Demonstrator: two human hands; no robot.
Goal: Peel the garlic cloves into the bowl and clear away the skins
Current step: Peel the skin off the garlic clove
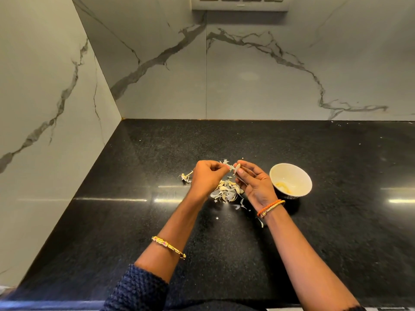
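Observation:
Above the black counter, my right hand (253, 180) pinches a pale garlic clove (237, 167) between thumb and fingertips. My left hand (206, 176) is level with it, its fingertips pinching a strip of skin at the clove's left end. Below and between the hands lies a pile of garlic skins and cloves (226, 191). A small cream bowl (302, 176) stands just right of my right hand, with a few peeled yellowish cloves (283, 186) inside.
A dry garlic stem piece (186, 176) lies left of my left hand. Loose skin flakes (241, 205) are scattered toward the front. Marble walls close the counter at the left and back. A bangle sits on each wrist.

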